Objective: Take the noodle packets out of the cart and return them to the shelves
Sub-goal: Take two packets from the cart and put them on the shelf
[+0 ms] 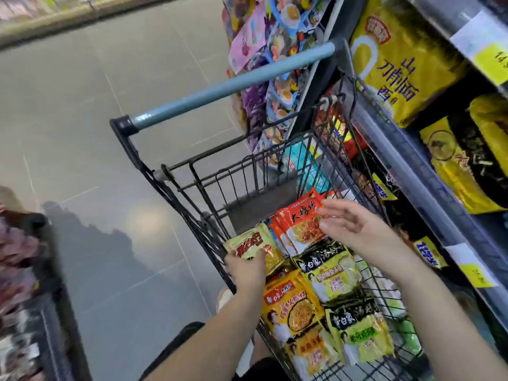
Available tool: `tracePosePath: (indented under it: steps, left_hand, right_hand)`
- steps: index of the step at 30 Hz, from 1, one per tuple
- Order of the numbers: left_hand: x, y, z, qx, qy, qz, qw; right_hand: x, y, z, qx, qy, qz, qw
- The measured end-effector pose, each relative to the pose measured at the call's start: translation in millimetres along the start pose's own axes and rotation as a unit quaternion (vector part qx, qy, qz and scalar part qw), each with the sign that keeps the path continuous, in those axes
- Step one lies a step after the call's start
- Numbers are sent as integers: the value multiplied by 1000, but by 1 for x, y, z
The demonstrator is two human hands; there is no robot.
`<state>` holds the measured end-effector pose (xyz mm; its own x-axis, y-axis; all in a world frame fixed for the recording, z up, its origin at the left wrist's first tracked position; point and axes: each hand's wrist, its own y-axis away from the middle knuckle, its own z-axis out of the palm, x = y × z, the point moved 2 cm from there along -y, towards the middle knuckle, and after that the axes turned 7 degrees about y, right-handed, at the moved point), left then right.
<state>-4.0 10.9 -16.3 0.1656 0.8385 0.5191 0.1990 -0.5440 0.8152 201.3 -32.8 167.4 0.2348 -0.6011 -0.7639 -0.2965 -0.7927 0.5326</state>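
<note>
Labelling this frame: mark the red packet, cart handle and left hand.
red packet (pixel 299 222): head view, printed front.
cart handle (pixel 233 85): head view, blue bar's middle.
left hand (pixel 244 268): head view, its back, gripping pale yellow packet (pixel 255 240).

Grey floor tiles (pixel 96 111) fill the left side, glossy enough to carry a pale patch of light (with a dark, blurred shadow just beside it). A hanging strip of colourful snack bags (pixel 275 59), pink, purple and blue, runs down the top centre. A yellow price label (pixel 492 61) shows at the upper right. A blurred dark display (pixel 22 284) stands at the far left.
</note>
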Motion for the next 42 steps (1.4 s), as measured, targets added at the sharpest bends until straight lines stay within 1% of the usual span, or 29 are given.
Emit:
tracePosePath:
  steps: [2,5,10,13,16,19,24,30,34,38,42]
  left_hand:
    - [-5,-4,7,36,12,-4,999]
    - [-16,-16,17,56,35,-7,998]
    - [-35,-43,34,96,21,10,995]
    - [-46,-49,41,121,32,-8,992]
    - [-51,-51,50,146,25,-5,989]
    - [-59,-58,57,155,-2,-1,988]
    - [-65,-71,63,148,-11,-34,988]
    - [-69,-65,65,145,-105,-9,984]
    - [-74,-66,66,137,-149,-25,979]
    - [-75,-66,65,141,-157,-20,977]
    - [-72,-65,61,154,-140,-20,978]
  right_hand:
    - [3,-8,-5,-3,4,3,1000]
    - [19,-17,-14,2,-2,5,1000]
    - [48,-22,-22,14,-26,11,1000]
    - [62,-21,-25,12,-41,17,999]
    - [73,-20,-27,17,-44,24,999]
    - [80,-20,-30,16,-46,25,999]
    - [85,-21,-33,28,-63,13,998]
    - [97,-18,-35,38,-80,16,996]
    - [104,-8,-35,48,-87,21,995]
    - [112,4,-27,52,-106,41,992]
    - [120,12,-22,58,-124,71,988]
